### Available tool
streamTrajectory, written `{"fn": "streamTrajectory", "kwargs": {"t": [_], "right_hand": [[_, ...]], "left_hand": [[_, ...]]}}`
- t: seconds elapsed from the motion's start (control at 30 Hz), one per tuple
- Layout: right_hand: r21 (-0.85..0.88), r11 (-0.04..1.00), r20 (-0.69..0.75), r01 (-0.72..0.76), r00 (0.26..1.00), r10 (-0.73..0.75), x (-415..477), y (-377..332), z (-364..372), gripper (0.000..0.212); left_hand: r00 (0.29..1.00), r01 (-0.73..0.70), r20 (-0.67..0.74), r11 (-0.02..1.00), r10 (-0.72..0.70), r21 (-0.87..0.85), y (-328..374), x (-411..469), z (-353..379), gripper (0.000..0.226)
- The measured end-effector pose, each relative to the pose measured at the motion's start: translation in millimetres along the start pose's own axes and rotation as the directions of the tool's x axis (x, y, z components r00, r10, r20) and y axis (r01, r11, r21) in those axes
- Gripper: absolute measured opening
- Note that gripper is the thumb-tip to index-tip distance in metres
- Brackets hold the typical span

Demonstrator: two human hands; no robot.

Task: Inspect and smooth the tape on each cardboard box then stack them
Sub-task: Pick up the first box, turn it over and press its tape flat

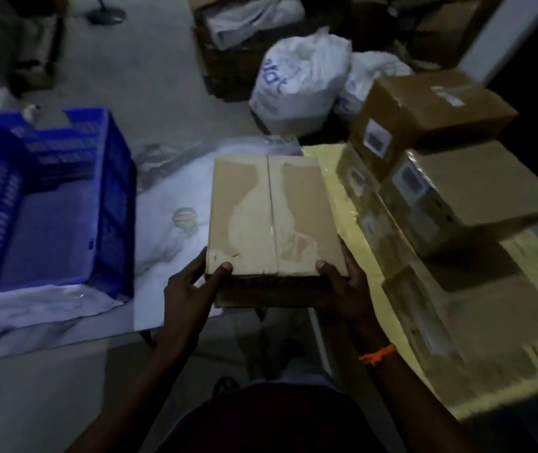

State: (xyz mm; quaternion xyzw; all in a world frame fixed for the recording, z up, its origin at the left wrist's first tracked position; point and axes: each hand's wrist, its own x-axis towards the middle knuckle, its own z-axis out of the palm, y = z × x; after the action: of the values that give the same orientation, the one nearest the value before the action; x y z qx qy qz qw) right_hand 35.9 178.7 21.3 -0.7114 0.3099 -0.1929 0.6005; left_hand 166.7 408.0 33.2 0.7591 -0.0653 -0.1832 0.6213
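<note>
A flat brown cardboard box (pixel 270 214) is held level in front of me, its top seam running away from me, with pale torn patches where tape has peeled. My left hand (pixel 192 289) grips its near left corner, thumb on top. My right hand (pixel 342 282) grips the near right corner, an orange thread on that wrist. To the right, several taped cardboard boxes (pixel 457 194) with white labels stand stacked on a yellow-covered surface (pixel 349 204).
A blue plastic crate (pixel 58 197) sits at the left on a white sheet (pixel 169 204). Full white plastic bags (pixel 300 83) and dark open cartons (pixel 228 53) stand on the grey floor beyond. The room is dim.
</note>
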Motion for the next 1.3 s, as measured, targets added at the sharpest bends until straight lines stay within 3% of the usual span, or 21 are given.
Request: {"fn": "streamTrajectory", "kwargs": {"t": [0.2,0.4,0.67,0.83,1.03,1.17,1.3], "right_hand": [[0.030,0.999,0.221,-0.041,0.975,0.034,55,11,17,0.048],[-0.025,0.999,0.349,-0.035,0.936,0.041,93,30,-2,0.069],[-0.099,0.992,0.456,-0.078,0.882,0.115,105,64,-22,0.071],[-0.081,0.992,0.469,-0.100,0.874,0.126,108,71,-23,0.075],[-0.075,0.993,0.358,-0.087,0.928,0.108,116,65,-18,0.068],[-0.128,0.989,0.273,-0.077,0.956,0.110,155,54,-1,0.059],[-0.210,0.972,0.285,-0.104,0.945,0.162,207,43,28,0.073]], "left_hand": [[0.978,0.107,-0.180,0.994,-0.104,0.005,-21,11,7,0.056],[0.965,0.175,-0.200,0.984,-0.173,-0.004,-24,11,34,0.056],[0.922,0.285,-0.286,0.958,-0.262,0.039,-33,1,65,0.060],[0.924,0.285,-0.311,0.943,-0.223,0.170,-28,-4,76,0.053],[0.912,0.290,-0.320,0.955,-0.258,0.058,-43,13,58,0.046],[0.911,0.261,-0.347,0.963,-0.221,0.072,-41,50,45,0.043],[0.950,0.217,-0.257,0.968,-0.180,0.126,-37,95,35,0.051]]}}
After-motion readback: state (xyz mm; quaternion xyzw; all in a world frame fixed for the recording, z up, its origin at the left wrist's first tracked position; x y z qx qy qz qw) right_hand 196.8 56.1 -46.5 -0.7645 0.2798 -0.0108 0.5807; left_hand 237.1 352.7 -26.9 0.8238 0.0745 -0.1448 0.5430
